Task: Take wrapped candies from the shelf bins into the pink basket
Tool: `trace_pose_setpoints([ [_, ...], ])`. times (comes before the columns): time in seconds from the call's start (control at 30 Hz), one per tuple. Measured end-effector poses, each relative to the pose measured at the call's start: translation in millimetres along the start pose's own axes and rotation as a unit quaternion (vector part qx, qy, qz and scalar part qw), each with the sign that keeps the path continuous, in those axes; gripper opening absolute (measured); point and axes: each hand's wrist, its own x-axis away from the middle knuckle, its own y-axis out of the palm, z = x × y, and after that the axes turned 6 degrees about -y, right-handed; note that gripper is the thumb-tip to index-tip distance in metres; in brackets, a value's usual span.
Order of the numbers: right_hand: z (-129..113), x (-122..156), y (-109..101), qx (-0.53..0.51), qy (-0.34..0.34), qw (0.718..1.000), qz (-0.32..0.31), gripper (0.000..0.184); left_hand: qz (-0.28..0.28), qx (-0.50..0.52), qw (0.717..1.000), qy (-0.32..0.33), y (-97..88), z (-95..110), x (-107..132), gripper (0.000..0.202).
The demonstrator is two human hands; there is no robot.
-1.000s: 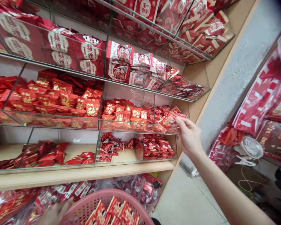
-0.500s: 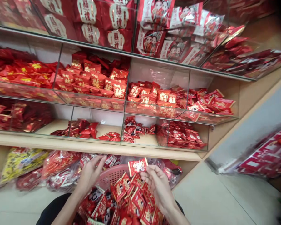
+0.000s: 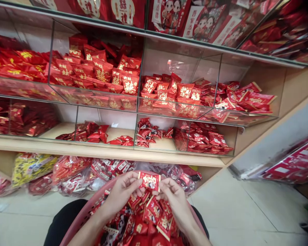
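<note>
A small red candy packet [image 3: 150, 181] with white and gold print is stretched between my two hands, its printed face toward me. My left hand [image 3: 127, 189] pinches its left end, and my right hand [image 3: 171, 193] pinches its right end. Below them a pink plastic basket [image 3: 78, 218] rests between my knees, full of loose red packets [image 3: 154, 209], some with dark pictures on them. My forearms cover part of the basket's rim and contents.
In front stands a wooden shelf [image 3: 66, 145] with glass-fronted compartments of red packets [image 3: 102, 73]. Under it on the tiled floor [image 3: 228, 205] lie clear bags of sweets [image 3: 72, 171] and a yellow bag [image 3: 32, 167]. A red printed package [image 3: 295, 164] leans at right.
My left hand, open and apart before, has moved right and taken the packet's left end. My right hand still holds the other end. The view has shifted closer to the shelf.
</note>
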Motion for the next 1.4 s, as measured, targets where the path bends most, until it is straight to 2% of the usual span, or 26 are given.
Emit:
trace_pose_setpoints([
  [0.1, -2.0, -0.9, -3.5, 0.030, -0.028, 0.999, -0.011, 0.027, -0.008, -0.012, 1.000, -0.004, -0.2, 3.1, 1.6, 0.030],
  [0.27, -6.1, -1.2, -5.9, 0.030, -0.023, 0.999, -0.011, 0.029, -0.018, -0.020, 1.000, -0.005, -0.7, -1.1, -0.1, 0.033],
  [0.47, -3.8, -5.1, -16.0, 0.039, -0.061, 0.996, 0.048, 0.030, 0.057, 0.033, 0.998, -0.016, -16.7, -11.2, -7.8, 0.037],
  [0.63, 1.0, -9.6, -28.3, 0.044, -0.086, 0.992, 0.082, 0.027, 0.048, 0.035, 0.997, -0.042, -24.8, -17.1, -11.3, 0.041],
  [0.77, 2.6, -11.1, -31.0, 0.058, -0.095, 0.990, 0.087, 0.028, 0.030, 0.024, 0.998, -0.057, -17.4, -24.8, -14.0, 0.044],
  [0.97, 2.9, -9.9, -25.1, 0.106, -0.111, 0.985, 0.074, 0.029, 0.023, 0.040, 0.994, -0.100, 5.2, -39.3, -24.7, 0.050],
  [1.13, 4.6, -7.0, -20.3, 0.195, -0.162, 0.966, 0.042, 0.026, 0.054, 0.069, 0.989, -0.121, 9.2, -43.8, -31.5, 0.050],
  [1.3, 0.9, -1.2, -15.0, 0.332, -0.204, 0.919, -0.049, 0.027, 0.068, 0.054, 0.991, -0.105, 7.2, -42.8, -30.5, 0.055],
  [1.4, 2.3, 1.2, -13.6, 0.399, -0.200, 0.890, -0.092, 0.032, 0.065, 0.017, 0.995, -0.077, 4.8, -42.2, -28.0, 0.048],
])
